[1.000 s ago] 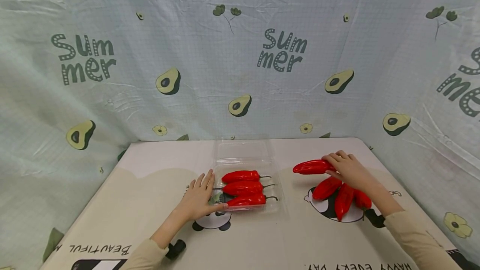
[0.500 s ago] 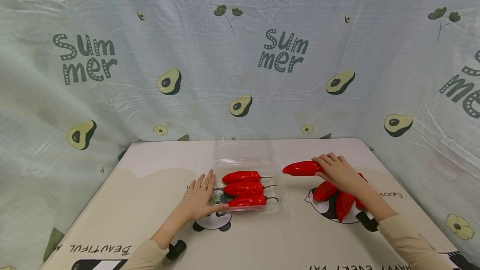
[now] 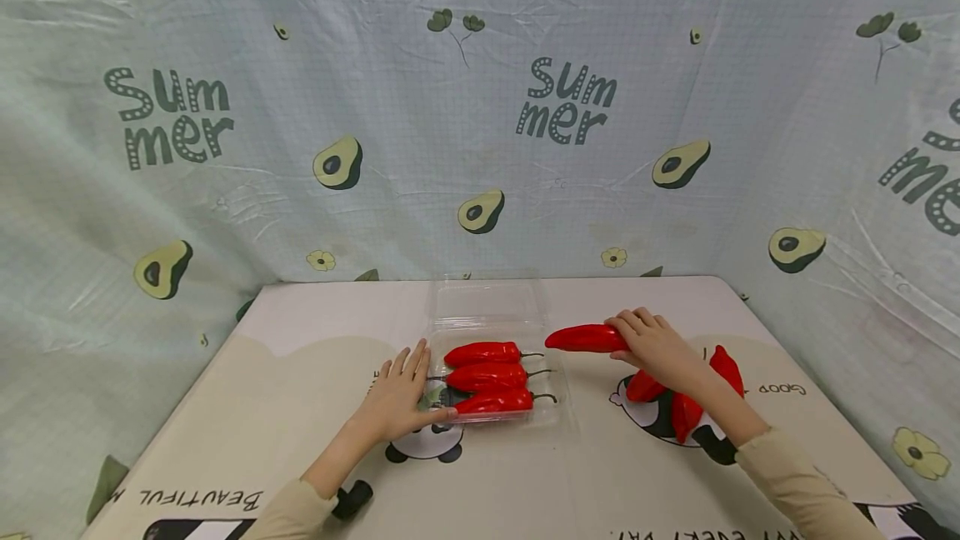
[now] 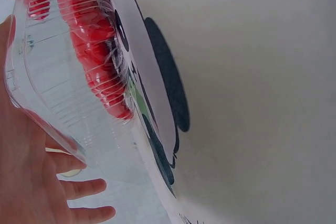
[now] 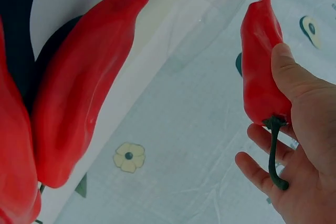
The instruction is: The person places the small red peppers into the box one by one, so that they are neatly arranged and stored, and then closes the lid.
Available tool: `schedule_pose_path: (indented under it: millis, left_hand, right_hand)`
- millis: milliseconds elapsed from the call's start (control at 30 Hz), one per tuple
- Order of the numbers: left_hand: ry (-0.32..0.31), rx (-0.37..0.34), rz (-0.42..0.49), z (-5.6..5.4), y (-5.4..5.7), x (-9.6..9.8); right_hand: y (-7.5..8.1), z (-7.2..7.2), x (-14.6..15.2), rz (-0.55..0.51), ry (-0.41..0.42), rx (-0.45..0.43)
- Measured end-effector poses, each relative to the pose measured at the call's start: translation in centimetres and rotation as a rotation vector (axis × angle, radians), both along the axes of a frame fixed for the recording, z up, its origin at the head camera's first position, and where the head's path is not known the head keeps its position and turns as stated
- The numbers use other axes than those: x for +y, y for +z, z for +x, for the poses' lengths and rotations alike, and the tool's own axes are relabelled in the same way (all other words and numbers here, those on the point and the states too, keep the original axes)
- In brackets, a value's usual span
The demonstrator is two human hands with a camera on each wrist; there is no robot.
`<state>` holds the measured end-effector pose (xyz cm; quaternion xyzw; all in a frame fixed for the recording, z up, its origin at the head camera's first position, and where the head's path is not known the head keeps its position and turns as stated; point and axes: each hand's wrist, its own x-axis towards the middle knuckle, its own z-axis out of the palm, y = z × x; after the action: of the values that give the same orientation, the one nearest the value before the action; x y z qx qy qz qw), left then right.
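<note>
In the head view a red chili pepper (image 3: 581, 338) is held above the table by my right hand (image 3: 656, 348). The right wrist view shows the thumb pressed along this pepper (image 5: 260, 72), its green stem (image 5: 273, 150) hanging toward the palm. My left hand (image 3: 397, 394) lies with straight fingers against the left side of a clear plastic box (image 3: 558, 411). Three red peppers (image 3: 487, 376) lie side by side in the box, their stems pointing right. From the left wrist, the ribbed box wall (image 4: 52, 93) shows beside that hand.
Several loose red peppers (image 3: 726, 369) lie on the table at the right, partly hidden under my right forearm. The box's clear lid (image 3: 487, 302) is folded back toward the far edge. A printed cloth (image 3: 405, 107) hangs behind the table.
My right hand has moved left with the pepper, from above the loose peppers to near the box's right side. My left hand and the peppers in the box have stayed put.
</note>
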<state>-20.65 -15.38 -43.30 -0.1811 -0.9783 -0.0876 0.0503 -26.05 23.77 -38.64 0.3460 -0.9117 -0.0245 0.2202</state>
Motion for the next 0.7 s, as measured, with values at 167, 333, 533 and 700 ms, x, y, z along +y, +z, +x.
schedule_pose_path:
  millis: [167,333,533,700]
  left_hand:
    - [-0.001,0.006,-0.003,0.0,0.0,0.0]
    - [0.000,0.008,-0.010,0.1,0.1,0.0]
    - [-0.003,0.011,-0.015,0.0,0.1,0.0]
    - [-0.003,0.004,-0.013,0.1,0.2,0.0]
  right_hand:
    - [-0.4,-0.1,-0.6,-0.003,0.022,0.033]
    - [-0.7,-0.2,-1.3,-0.010,0.032,0.028]
    - [-0.9,-0.3,-1.8,-0.027,0.047,0.012]
    - [-1.1,-0.4,-2.3,-0.041,0.070,0.035]
